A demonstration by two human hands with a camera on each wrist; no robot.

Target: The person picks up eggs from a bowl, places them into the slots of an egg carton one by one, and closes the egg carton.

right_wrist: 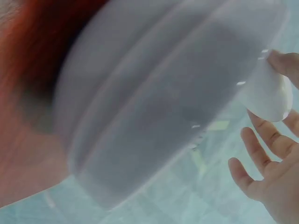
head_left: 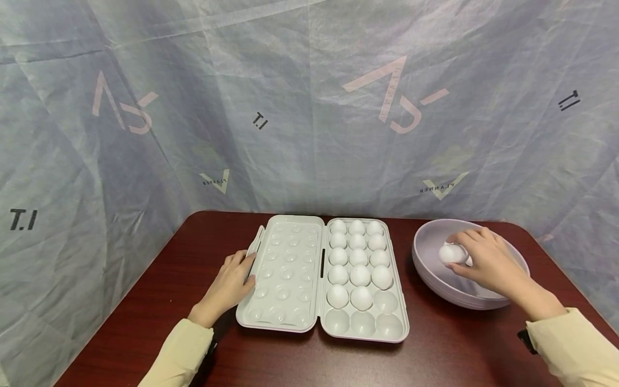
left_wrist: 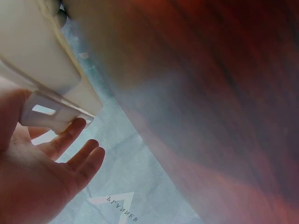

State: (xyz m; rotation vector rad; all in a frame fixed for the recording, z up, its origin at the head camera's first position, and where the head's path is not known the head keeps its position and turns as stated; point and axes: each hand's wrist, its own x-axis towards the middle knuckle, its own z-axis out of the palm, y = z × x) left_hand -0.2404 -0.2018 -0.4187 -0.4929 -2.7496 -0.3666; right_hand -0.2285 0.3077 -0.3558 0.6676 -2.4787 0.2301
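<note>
My right hand (head_left: 488, 260) holds a white egg (head_left: 452, 254) between thumb and fingers over the lilac bowl (head_left: 430, 277). In the right wrist view the egg (right_wrist: 268, 95) shows beside the bowl's rim. A bit of white shows just behind the held egg; I cannot tell whether it is another one. An egg box lies unfolded, its lid (head_left: 285, 263) to the left and its tray (head_left: 362, 336) to the right. White eggs (head_left: 359, 258) fill the tray's back rows. My left hand (head_left: 229, 285) grips the latch flap (left_wrist: 53, 112) on the lid's outer edge.
Bare cups (head_left: 362, 324) lie at the tray's front, plus one at the right in the row behind. The dark red table (head_left: 193, 258) carries everything. A grey printed curtain (head_left: 271, 134) hangs right behind the table's back edge.
</note>
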